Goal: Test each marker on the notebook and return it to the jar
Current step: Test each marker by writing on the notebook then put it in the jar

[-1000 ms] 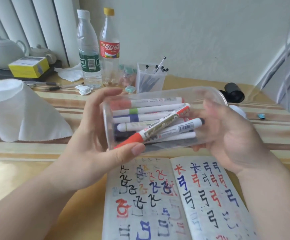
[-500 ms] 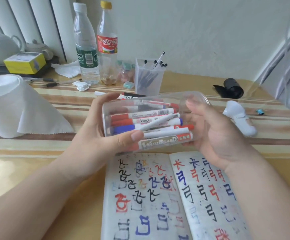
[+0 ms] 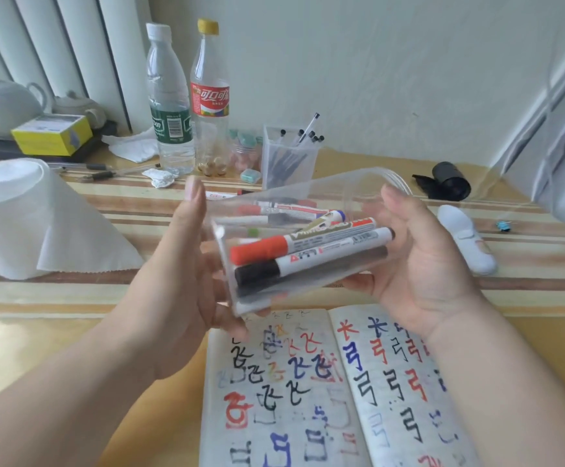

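The clear plastic jar (image 3: 324, 190) is up in the air, lying on its side, with the open paper notebook (image 3: 308, 399) full of coloured scribbles at 6 o'clock from it on the yellow striped table (image 3: 72, 298). The base points to 8 o'clock, and the open mouth points to 2 o'clock and sits a bit higher. The markers lie along the jar, with a red-capped white marker (image 3: 303, 239) and a black-capped white marker (image 3: 321, 254) on top. The left hand (image 3: 180, 291) clamps the base between thumb and fingers. The right hand (image 3: 422, 274) cradles the mouth end from below, thumb by the rim. So both hands hold the jar and neither holds a marker. My worry is that nothing covers that mouth, so one dip toward 2 o'clock could send the whole lot sliding out. The smooth wall could also slip or roll in that two-palm hold. One white marker (image 3: 218, 196) lies loose on the table at 11 o'clock, easy to forget.
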